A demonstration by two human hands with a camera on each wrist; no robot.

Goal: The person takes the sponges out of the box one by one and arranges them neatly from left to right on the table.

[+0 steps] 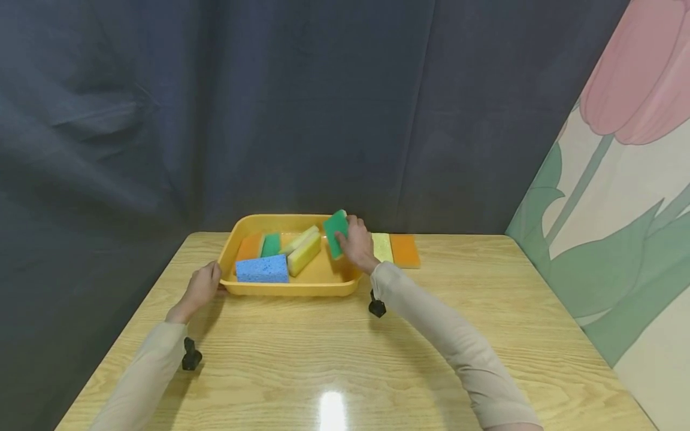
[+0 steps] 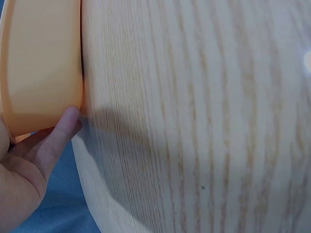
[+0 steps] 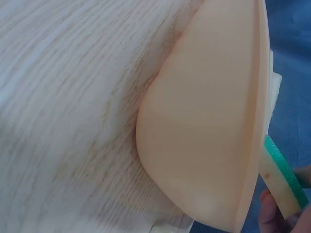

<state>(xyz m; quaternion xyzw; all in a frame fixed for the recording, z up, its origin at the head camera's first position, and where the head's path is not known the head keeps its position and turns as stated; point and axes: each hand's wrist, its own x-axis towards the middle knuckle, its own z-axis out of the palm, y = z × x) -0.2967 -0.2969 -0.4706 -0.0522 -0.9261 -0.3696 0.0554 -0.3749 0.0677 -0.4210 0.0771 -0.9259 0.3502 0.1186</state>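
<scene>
A yellow plastic tray (image 1: 291, 290) sits at the back of the table. My left hand (image 1: 202, 284) grips its front left corner; in the left wrist view the fingertips (image 2: 72, 115) press against the outer wall. Over the tray's right end, my right hand (image 1: 358, 244) pinches a scouring sponge (image 1: 334, 230), tilted, with a green scrub face and a pale yellow body (image 3: 279, 187). Inside the tray are a blue sponge (image 1: 262, 269) at the front, an orange sponge (image 1: 250, 248), a green one (image 1: 271, 245) and two yellow ones (image 1: 305, 252), leaning at an angle.
Right of the tray, a pale yellow sponge (image 1: 382, 246) and an orange sponge (image 1: 405, 250) lie side by side on the wooden table (image 1: 302, 347). A dark curtain (image 1: 323, 108) hangs behind the back edge. A wall with a painted tulip (image 1: 636, 72) borders the right side.
</scene>
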